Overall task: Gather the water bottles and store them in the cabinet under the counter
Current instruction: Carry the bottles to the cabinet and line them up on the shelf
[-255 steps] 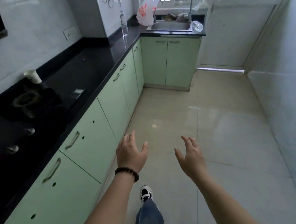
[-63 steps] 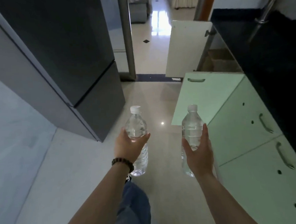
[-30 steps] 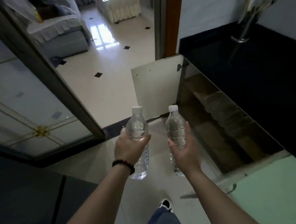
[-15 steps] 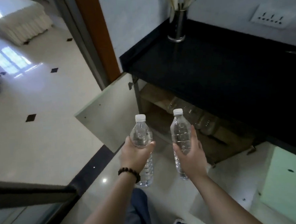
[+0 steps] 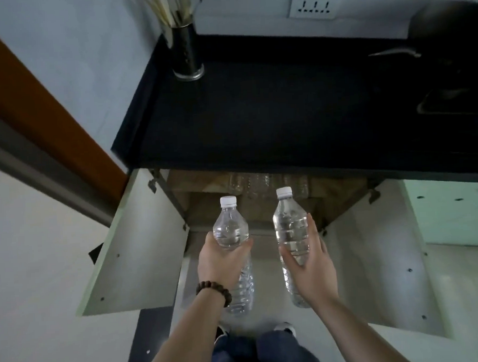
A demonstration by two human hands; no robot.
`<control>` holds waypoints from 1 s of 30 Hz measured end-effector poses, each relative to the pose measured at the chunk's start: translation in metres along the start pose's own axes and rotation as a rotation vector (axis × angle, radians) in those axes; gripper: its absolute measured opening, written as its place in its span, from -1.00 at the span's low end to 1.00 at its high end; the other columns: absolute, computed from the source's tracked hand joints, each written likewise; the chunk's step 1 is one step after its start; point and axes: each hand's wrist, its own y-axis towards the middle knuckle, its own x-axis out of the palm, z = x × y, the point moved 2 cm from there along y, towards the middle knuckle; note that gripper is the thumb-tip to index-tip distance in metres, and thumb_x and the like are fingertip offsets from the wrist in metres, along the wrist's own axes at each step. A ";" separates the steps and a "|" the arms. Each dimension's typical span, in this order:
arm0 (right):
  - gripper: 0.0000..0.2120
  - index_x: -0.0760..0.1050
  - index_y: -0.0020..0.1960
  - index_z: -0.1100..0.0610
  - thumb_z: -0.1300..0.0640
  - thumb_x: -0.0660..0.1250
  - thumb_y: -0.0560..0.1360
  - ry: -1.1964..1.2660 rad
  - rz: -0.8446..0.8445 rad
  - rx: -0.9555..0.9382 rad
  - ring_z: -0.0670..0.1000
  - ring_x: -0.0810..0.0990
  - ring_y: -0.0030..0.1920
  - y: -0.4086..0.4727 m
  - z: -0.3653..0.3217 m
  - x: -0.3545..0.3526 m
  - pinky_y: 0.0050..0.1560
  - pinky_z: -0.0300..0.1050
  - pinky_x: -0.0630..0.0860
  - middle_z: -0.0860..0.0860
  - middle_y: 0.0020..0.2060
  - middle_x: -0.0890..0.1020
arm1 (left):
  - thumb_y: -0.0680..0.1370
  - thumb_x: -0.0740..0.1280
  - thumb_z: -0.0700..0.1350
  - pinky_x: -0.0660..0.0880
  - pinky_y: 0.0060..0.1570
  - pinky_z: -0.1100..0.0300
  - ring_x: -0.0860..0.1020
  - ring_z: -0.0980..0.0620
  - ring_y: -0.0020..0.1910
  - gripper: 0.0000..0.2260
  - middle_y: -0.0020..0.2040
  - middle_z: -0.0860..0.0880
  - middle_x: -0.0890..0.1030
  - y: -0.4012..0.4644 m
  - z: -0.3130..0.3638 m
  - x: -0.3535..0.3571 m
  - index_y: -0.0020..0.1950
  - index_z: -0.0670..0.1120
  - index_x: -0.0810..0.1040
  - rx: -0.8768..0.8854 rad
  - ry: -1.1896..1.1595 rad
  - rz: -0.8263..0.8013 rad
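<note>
Here, two clear water bottles held upright side by side before the open cabinet (image 5: 261,204) under the black table (image 5: 256,110). Left hand (image 5: 222,262) wrapped round the left bottle (image 5: 230,231), beaded bracelet (image 5: 214,291) at the wrist. Right hand (image 5: 310,265) gripping the right bottle (image 5: 290,225), thumb and fingers on either side. Both cabinet doors swung wide. Inside, dimly, perhaps more clear bottles (image 5: 263,182) lying on the shelf. Utensil holder (image 5: 185,53) standing at the table's back corner.
</note>
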 end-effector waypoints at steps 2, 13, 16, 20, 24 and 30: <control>-0.23 -0.05 0.55 -0.08 -0.13 0.31 0.49 -0.009 0.020 0.038 0.04 0.53 0.17 0.005 0.002 0.002 -0.24 -0.31 0.32 0.03 0.37 0.41 | 0.24 0.48 0.16 0.62 -0.11 0.01 0.63 0.11 -0.18 -0.59 -0.16 0.12 0.65 0.010 0.001 0.005 0.02 0.12 0.51 0.006 0.012 -0.028; -0.22 -0.13 0.55 -0.11 -0.16 0.27 0.51 0.012 0.118 0.099 0.03 0.53 0.20 0.068 0.073 0.063 -0.19 -0.29 0.37 -0.01 0.43 0.33 | 0.30 0.53 0.09 0.58 -0.23 0.20 0.63 0.20 -0.21 -0.65 -0.19 0.13 0.67 0.088 -0.038 0.078 0.03 0.09 0.54 0.069 0.026 -0.097; -0.22 -0.14 0.53 -0.18 -0.15 0.29 0.50 0.059 0.146 0.112 0.02 0.55 0.12 0.100 0.110 0.097 -0.18 -0.24 0.40 0.02 0.40 0.36 | 0.30 0.56 0.05 0.53 -0.19 0.26 0.63 0.21 -0.15 -0.66 -0.17 0.16 0.67 0.130 -0.064 0.109 0.02 0.09 0.57 0.106 -0.041 -0.093; -0.20 -0.08 0.53 -0.18 -0.09 0.34 0.48 0.117 0.240 0.045 -0.07 0.54 -0.06 0.149 0.154 0.140 -0.20 -0.17 0.49 0.02 0.39 0.38 | 0.31 0.57 -0.04 0.50 -0.16 0.27 0.63 0.18 -0.11 -0.67 -0.13 0.14 0.68 0.193 -0.091 0.143 0.03 0.04 0.60 0.184 -0.124 -0.044; -0.21 -0.03 0.50 -0.28 -0.15 0.35 0.42 0.286 0.290 -0.009 0.08 0.57 0.15 0.209 0.192 0.166 0.06 0.07 0.56 0.01 0.29 0.49 | 0.29 0.57 -0.02 0.60 -0.11 0.14 0.66 0.12 -0.12 -0.66 -0.13 0.11 0.69 0.250 -0.111 0.168 0.02 0.05 0.60 0.253 -0.186 -0.050; -0.47 0.18 0.42 -0.24 -0.04 0.28 0.51 0.350 0.245 -0.095 -0.01 0.57 0.03 0.291 0.186 0.148 -0.04 -0.02 0.53 -0.11 0.08 0.54 | 0.31 0.57 -0.01 0.53 -0.05 0.17 0.62 0.14 -0.06 -0.70 -0.09 0.14 0.67 0.295 -0.122 0.189 -0.02 0.08 0.59 0.374 -0.217 -0.044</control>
